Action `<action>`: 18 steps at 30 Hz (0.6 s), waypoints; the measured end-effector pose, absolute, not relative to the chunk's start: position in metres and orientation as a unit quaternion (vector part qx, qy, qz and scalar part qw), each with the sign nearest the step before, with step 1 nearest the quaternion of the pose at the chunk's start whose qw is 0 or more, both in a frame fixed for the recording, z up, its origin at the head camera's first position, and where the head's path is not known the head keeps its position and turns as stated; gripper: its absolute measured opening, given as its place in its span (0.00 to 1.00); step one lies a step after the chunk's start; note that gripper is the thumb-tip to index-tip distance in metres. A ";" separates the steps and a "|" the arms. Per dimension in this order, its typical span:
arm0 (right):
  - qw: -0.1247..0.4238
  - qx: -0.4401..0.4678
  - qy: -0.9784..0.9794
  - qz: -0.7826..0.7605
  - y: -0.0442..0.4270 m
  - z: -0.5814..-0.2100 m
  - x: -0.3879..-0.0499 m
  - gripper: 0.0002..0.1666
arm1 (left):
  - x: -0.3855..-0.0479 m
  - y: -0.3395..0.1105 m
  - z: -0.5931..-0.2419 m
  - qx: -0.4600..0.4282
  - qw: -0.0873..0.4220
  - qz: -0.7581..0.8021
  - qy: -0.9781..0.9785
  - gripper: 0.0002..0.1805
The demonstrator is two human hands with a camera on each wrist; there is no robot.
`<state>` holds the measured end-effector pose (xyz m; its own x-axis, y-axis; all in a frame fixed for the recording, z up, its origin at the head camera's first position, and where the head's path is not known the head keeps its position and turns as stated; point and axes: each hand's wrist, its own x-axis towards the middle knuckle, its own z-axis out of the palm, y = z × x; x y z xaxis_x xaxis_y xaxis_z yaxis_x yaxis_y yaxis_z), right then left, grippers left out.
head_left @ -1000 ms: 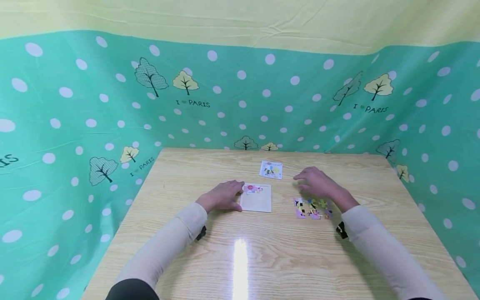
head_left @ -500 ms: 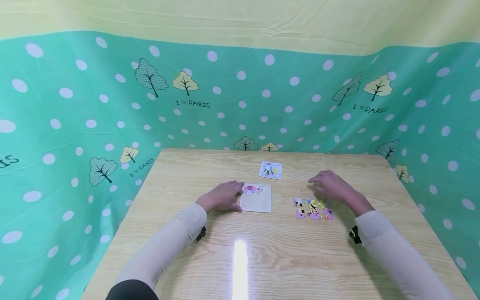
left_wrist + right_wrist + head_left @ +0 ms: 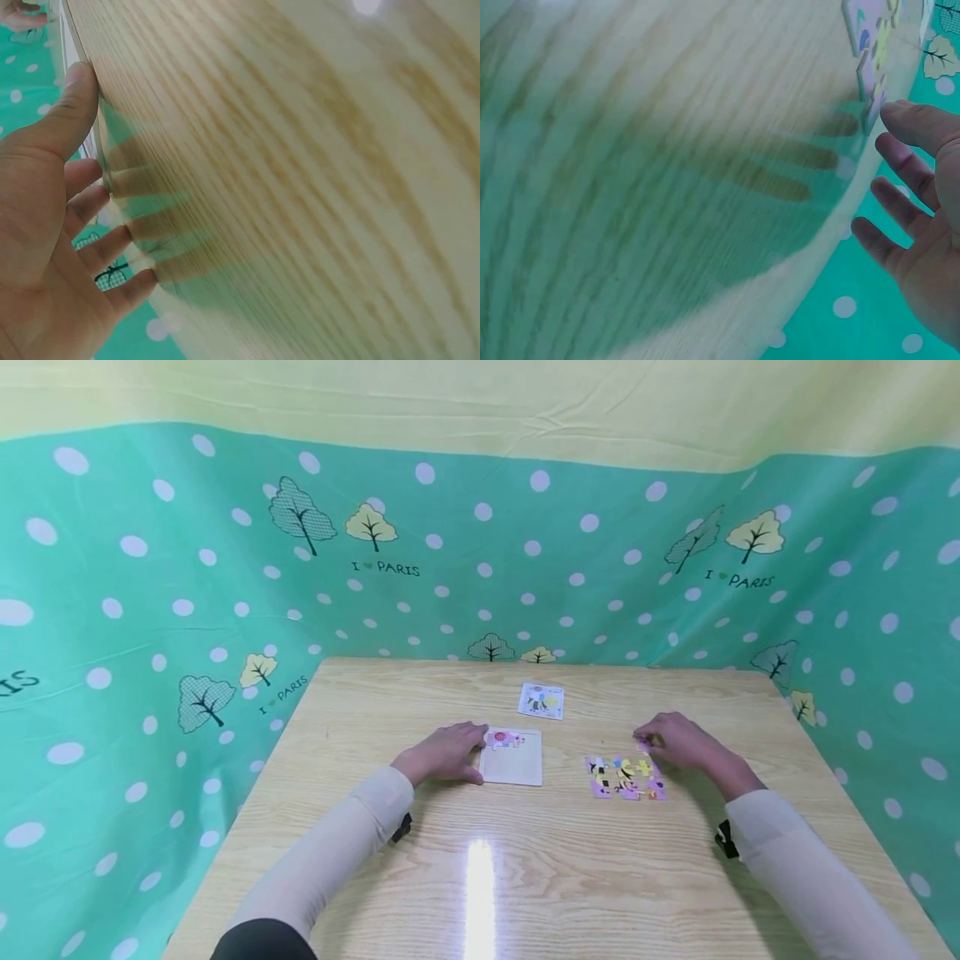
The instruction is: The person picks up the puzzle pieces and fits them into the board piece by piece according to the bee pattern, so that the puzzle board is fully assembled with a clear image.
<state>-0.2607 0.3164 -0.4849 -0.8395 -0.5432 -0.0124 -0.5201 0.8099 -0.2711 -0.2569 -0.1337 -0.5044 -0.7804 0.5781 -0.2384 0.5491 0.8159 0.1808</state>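
Observation:
My left hand (image 3: pixel 447 752) rests at the left edge of a square white puzzle tray (image 3: pixel 513 766), its spread thumb and fingers touching that side. In the left wrist view, the thumb of the left hand (image 3: pixel 45 225) meets the tray's edge. Pink joined puzzle pieces (image 3: pixel 504 738) lie in the tray's upper left. Over the table's right part, my right hand (image 3: pixel 678 743) pinches a purple puzzle piece (image 3: pixel 643 744) at its fingertips. In the right wrist view, the thumb of the right hand (image 3: pixel 930 195) touches the tip of a piece; the grip is partly hidden.
Several loose purple and yellow puzzle pieces (image 3: pixel 627 778) lie in rows just in front of the right hand. Behind the tray lies a picture card (image 3: pixel 541 701) with a bee on it. A green dotted curtain (image 3: pixel 480 543) surrounds the wooden table (image 3: pixel 570 877).
My right hand has moved right and toward me, down to the back of the loose pieces, where its fingers now pinch a purple piece. The left hand and tray stay put.

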 end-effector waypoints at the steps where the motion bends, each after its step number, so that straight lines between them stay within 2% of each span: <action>1: 0.044 -0.281 0.950 -0.128 0.317 -0.486 -0.261 0.16 | -0.257 -0.134 -0.504 0.298 0.143 0.053 0.942 0.55; 18: 0.047 -0.256 0.961 -0.093 0.318 -0.494 -0.264 0.15 | -0.256 -0.134 -0.505 0.299 0.140 0.057 0.942 0.56</action>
<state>-0.2641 0.3179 -0.4945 -0.8649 -0.5001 -0.0433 -0.4826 0.8522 -0.2021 -0.2560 -0.1340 -0.5048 -0.7818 0.5798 -0.2291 0.5480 0.8144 0.1910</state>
